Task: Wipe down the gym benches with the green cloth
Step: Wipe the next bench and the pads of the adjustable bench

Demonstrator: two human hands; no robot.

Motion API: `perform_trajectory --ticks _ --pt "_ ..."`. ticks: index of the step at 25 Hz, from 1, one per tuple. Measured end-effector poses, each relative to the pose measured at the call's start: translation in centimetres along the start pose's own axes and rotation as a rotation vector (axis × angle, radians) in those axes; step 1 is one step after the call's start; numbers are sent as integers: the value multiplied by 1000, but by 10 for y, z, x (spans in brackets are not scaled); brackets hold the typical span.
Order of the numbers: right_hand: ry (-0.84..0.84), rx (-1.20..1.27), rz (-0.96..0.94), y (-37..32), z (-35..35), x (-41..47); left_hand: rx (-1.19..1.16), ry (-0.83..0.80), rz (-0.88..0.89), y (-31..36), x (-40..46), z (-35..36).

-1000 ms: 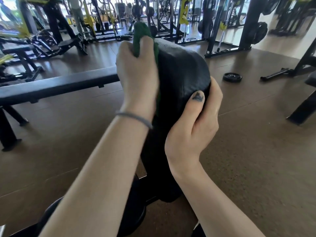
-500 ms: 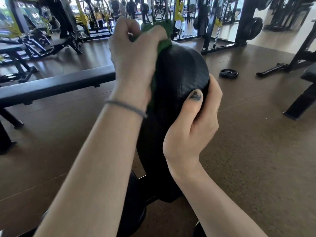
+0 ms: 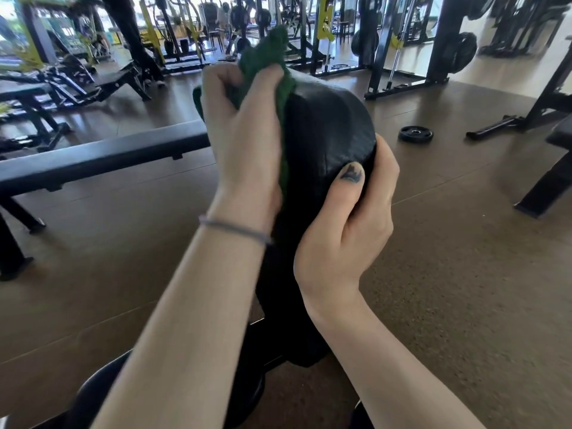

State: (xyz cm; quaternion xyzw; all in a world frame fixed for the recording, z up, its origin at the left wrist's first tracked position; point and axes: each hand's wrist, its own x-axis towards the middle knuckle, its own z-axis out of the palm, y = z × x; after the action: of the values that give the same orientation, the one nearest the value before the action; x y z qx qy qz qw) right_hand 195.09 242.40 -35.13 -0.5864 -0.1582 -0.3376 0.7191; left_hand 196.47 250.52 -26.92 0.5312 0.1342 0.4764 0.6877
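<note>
Flat bench (image 3: 102, 156) behind hands, weight plate (image 3: 415, 134) on floor right

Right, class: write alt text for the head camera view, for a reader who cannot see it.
A person's left hand presses a green cloth against a raised black bench pad, while the right hand grips the pad's other edge. Behind, a flat black bench and a weight plate sit on the brown gym floor.

Weight plate (image 3: 415, 134) flat on brown floor (image 3: 464, 274); racks (image 3: 439, 41) behind.
</note>
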Motion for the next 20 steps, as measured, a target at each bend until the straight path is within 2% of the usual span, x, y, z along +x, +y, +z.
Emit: perform_trajectory --ticks 4,6,8,12,15,18,20 --pt "5 20 -4 -3 0 0 10 56 -135 -3 62 -10" --pt "-4 26 -1 -5 -1 1 160 103 -134 -15 68 -18" --pt "-11 20 13 -6 -1 2 270 136 -135 -29 55 -26" --pt "-9 13 23 -10 -3 1 294 86 -216 -75 8 -55" --pt "-14 -7 37 -14 -3 1 216 86 -124 -84 -47 -60" --pt "-40 18 63 -11 -6 2 204 -35 88 -65 -100 -52" --pt "-79 71 104 -9 -9 3 260 -101 197 -55 -107 -47"
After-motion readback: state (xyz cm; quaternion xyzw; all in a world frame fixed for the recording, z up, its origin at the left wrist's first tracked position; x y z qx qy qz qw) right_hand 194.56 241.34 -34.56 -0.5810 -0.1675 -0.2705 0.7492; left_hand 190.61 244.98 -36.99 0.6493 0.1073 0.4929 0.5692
